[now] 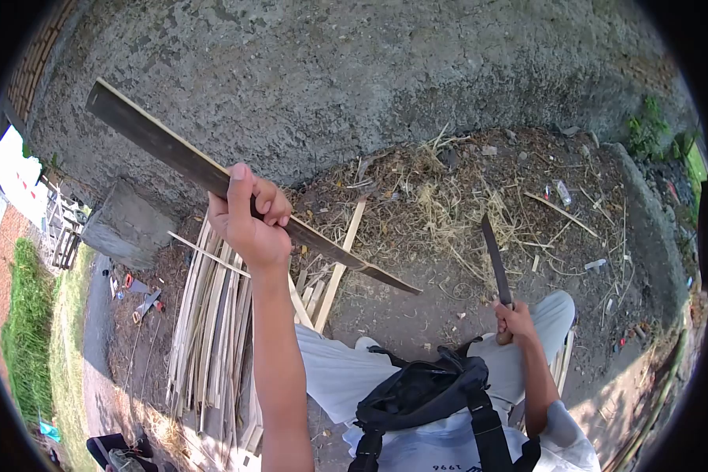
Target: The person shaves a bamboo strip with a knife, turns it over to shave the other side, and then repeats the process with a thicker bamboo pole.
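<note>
Head view: clutching slat (185,160), slanted far left to near right, in left grip (248,216); clasping knife (496,259) in right grip (514,321), right of slat's near end.

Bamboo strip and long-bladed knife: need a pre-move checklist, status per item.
1. Bamboo strip gripped: ok, the left hand is closed around it between its ends.
2. Long-bladed knife held by its handle: ok, the right hand is wrapped around it.
3. Blade apart from the strip: ok, a gap shows between the blade and the strip's lower end.
4. Handle free of the right trouser leg: cannot tell, they overlap in the view.
5. Hands gloved: not ok, both are bare.
6. Blade edge sharp: cannot tell, too small to judge.
</note>
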### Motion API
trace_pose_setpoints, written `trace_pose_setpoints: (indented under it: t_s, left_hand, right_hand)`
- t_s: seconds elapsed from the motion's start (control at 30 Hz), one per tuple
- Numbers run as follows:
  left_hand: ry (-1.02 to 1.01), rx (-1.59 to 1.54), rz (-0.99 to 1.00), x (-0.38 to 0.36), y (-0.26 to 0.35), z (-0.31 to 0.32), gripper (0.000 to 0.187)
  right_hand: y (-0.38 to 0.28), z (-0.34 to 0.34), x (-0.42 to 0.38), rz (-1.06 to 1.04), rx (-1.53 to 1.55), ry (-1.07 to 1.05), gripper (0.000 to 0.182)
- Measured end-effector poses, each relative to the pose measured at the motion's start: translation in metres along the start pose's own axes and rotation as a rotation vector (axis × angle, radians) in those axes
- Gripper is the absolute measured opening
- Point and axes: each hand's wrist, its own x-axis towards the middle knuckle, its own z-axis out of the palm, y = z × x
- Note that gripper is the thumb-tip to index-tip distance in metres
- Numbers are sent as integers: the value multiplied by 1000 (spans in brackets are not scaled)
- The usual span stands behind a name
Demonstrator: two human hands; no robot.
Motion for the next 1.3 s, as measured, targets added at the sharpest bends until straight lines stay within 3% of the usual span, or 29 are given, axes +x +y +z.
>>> trace_pose_setpoints:
  t_s: [0.07, 0.3, 0.5, 1.3]
  left_hand:
    - [22, 4, -24, 2, -2, 16, 24]
    - [-17, 18, -66, 10, -18, 49, 29]
    - [-8, 55, -43, 7, -19, 65, 29]
    - [-2, 71, -52, 13, -21, 63, 33]
  right_hand:
    - [11, -12, 5, 74, 212, 16, 13]
    - [47, -15, 49, 90, 202, 298, 16]
    - [44, -15, 45, 60, 286, 301, 14]
    - [41, -4, 41, 68, 92, 261, 19]
